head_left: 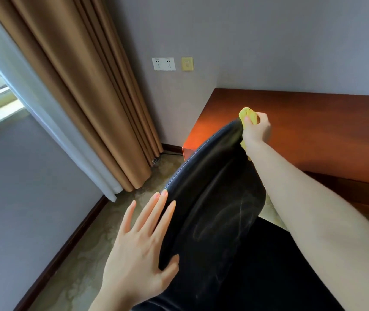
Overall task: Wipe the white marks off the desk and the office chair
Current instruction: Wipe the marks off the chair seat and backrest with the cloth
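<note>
Seen from the person's head, a black leather office chair (212, 176) fills the centre and lower frame, its padded back stretching away toward a red-brown wooden desk (324, 131) on the right. The right hand (256, 131) reaches along the chair's right side to its far end, fingers curled tightly round a bunched yellow cloth (249, 115). The cloth sits on the chair's far edge, with a bit of yellow showing below the wrist. Faint white marks (235, 218) – thin looping smears – lie on the leather well short of the cloth, nearer the person. The left hand (136, 248) holds nothing: its fingers are straight and spread, tips touching the chair's stitched left edge, thumb against the leather. Behind hang a brown curtain (89, 97) and, on the grey wall, a white double socket (163, 63) beside a yellow plate (187, 63).
</note>
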`<state>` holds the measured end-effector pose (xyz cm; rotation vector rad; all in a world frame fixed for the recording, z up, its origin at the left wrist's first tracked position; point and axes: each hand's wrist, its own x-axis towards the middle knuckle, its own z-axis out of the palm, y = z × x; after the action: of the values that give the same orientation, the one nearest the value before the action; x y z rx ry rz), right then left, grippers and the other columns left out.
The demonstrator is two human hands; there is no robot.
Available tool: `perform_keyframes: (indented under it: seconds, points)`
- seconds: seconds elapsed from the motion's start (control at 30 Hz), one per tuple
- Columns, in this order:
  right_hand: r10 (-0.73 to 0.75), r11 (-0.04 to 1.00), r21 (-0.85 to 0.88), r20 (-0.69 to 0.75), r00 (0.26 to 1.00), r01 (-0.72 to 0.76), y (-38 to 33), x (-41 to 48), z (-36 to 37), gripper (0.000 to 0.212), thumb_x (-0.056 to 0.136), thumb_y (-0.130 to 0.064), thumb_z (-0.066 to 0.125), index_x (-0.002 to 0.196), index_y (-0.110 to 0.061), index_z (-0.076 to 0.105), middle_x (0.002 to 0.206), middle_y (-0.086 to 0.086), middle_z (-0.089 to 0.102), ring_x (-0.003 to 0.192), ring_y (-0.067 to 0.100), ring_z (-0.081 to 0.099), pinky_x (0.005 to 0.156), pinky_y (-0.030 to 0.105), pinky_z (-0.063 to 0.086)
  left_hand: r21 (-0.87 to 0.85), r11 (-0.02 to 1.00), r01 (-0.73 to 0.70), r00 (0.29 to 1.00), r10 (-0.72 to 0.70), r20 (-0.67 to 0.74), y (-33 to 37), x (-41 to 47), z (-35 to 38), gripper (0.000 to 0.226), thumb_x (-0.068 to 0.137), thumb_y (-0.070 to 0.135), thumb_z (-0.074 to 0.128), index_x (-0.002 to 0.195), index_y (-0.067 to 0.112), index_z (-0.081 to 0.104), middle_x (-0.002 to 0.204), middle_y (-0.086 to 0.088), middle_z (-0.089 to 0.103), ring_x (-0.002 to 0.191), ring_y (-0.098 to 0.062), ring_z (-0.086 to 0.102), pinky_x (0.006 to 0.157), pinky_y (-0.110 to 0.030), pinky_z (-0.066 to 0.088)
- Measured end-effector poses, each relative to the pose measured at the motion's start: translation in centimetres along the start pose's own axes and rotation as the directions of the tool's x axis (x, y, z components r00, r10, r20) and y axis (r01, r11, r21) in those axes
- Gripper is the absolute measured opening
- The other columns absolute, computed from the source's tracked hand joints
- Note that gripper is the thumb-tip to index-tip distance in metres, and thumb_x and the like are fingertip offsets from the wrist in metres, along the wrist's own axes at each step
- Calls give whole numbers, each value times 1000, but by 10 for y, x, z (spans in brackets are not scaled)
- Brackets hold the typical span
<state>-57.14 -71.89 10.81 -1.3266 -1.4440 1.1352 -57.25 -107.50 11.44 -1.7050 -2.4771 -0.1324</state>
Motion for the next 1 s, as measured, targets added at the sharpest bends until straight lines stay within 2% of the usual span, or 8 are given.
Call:
perform_keyframes:
  seconds: [0.1,0.23,0.4,0.5,0.6,0.67,0.8,1.0]
  points:
    - [-96,995,16,15,995,96,2,-22,4,21,90,-29,60,109,-21,62,105,-1,53,96,18,56,71,30,54,-5,1000,-3,1000,3,7,-3,1,2,96,65,57,58,148,17,32,157,-4,23,146,-17,13,112,-49,14]
    - [-374,926,-24,84,923,377,12,-76,2,17,88,-31,64,99,-19,66,99,-4,53,95,19,55,74,19,39,-28,1000,9,1000,-9,0,-3,1,2,100,66,56,59,151,15,24,157,-2,21,147,-15,10,115,-44,11]
    - [-521,854,134,190,832,503,30,-153,-17,21,86,-33,67,97,-15,68,93,-18,49,95,15,55,79,5,38,-62,998,20,999,-22,-29,-1,0,1,99,70,52,58,152,13,18,158,-2,19,147,-13,8,117,-40,9]
    - [-613,790,209,255,748,577,51,-198,-28,27,85,-35,63,101,-14,67,99,-15,49,101,16,55,86,22,49,-83,996,20,998,-24,-51,0,-1,-1,96,73,52,55,152,12,16,157,-2,20,146,-12,9,117,-39,10]
    - [-592,803,320,335,733,503,78,-235,-33,14,85,-23,69,97,-16,68,103,-14,53,104,18,56,85,38,53,-105,994,15,997,-22,-67,1,-2,-2,92,76,51,52,152,12,17,157,-1,21,146,-12,11,116,-39,14]
    - [-591,806,335,403,699,488,96,-251,-38,11,84,-21,66,95,-20,66,104,-13,54,105,15,54,84,42,52,-106,994,13,997,-20,-72,2,-2,-2,89,77,50,50,151,11,19,157,-2,22,146,-13,13,114,-40,17]
    - [-743,654,298,424,518,695,116,-255,-49,17,88,-28,61,105,-26,63,105,-7,57,104,13,53,81,40,51,-100,995,10,997,-17,-69,4,-3,-3,87,79,48,48,151,10,19,157,-3,23,146,-14,14,114,-40,18]
    - [-708,705,243,307,637,667,72,-214,-32,28,86,-32,59,104,-12,67,104,3,59,98,22,55,78,35,54,-73,997,33,999,-35,-28,4,-2,-4,93,76,52,50,152,15,13,158,-1,17,146,-10,8,115,-37,14]
